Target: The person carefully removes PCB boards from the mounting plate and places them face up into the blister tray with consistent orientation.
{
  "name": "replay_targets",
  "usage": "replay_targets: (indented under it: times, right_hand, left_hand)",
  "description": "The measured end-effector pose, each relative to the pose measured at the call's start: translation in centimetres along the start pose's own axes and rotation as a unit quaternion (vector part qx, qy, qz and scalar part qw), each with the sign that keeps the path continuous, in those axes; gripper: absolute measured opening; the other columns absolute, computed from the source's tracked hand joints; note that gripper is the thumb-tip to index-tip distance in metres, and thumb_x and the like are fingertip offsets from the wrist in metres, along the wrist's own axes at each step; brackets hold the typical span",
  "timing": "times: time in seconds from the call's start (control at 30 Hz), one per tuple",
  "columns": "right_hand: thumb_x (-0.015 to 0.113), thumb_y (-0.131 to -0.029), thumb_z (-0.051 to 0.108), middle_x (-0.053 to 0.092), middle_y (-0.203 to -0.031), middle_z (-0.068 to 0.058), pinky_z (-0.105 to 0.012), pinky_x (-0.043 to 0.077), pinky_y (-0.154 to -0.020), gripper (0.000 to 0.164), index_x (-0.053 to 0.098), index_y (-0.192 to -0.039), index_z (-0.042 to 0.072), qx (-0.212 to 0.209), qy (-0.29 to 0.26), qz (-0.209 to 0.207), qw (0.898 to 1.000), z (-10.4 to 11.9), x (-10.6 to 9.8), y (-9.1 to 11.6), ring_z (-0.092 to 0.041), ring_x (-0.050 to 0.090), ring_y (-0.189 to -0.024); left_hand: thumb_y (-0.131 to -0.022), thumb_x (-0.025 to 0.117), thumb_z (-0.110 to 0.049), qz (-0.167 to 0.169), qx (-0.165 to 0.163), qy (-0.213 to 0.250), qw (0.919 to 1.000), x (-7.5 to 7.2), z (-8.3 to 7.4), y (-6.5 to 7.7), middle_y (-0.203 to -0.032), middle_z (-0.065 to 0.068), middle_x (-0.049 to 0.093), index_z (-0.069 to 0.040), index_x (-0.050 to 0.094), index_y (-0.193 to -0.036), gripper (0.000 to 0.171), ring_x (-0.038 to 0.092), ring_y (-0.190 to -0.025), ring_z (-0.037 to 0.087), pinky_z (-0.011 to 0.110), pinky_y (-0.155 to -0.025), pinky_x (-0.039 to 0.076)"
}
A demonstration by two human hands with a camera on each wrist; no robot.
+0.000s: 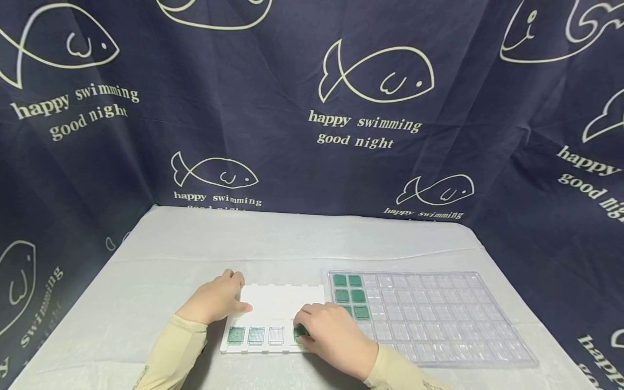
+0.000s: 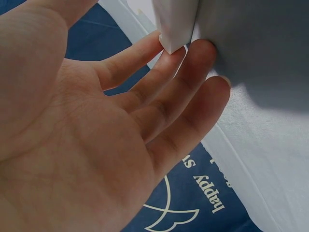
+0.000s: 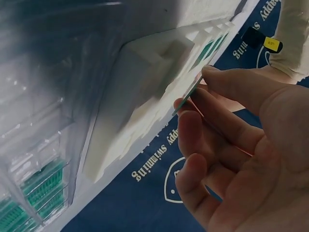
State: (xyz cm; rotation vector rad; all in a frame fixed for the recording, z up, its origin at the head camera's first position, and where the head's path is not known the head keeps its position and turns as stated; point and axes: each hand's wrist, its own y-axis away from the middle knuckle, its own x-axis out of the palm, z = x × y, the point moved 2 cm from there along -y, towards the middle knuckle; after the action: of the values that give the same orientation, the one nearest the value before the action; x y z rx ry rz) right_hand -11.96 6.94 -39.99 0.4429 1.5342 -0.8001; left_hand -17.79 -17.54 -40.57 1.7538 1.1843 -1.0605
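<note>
A white flat tray (image 1: 273, 300) lies in front of me with a row of square slots along its near edge. Two green circuit boards (image 1: 236, 335) sit at the left of that row; beside them is a paler square with green edges (image 1: 276, 335). My left hand (image 1: 216, 297) holds the tray at its left side, thumb on top; in the left wrist view its fingertips (image 2: 200, 53) meet the tray's edge. Between thumb and fingers, my right hand (image 1: 336, 336) pinches a thin green circuit board (image 3: 188, 96), tilted over the right part of the row.
To the right lies a clear plastic compartment tray (image 1: 439, 319), its left columns holding several green circuit boards (image 1: 358, 296). A white cloth (image 1: 312, 238) covers the table, and dark blue fish-print curtains (image 1: 273, 108) hang behind and at both sides.
</note>
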Motion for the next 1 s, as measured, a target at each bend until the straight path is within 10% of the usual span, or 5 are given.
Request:
replay_targets:
  times: [1.0]
  right_hand:
    - [0.088,-0.076,0.019,0.075,-0.095,0.009,-0.023,0.055,-0.07,0.025,0.074,-0.097,0.019,0.027,-0.013,-0.031,0.999,-2.2,-1.3,1.5,-0.003,0.067,-0.078]
  left_hand:
    - [-0.08,0.085,-0.035,0.001,0.001,0.001,1.0,0.0,0.0,0.0,-0.096,0.008,0.055,0.0,0.06,-0.115,0.055,0.052,-0.078,0.019,0.044,-0.073,0.052]
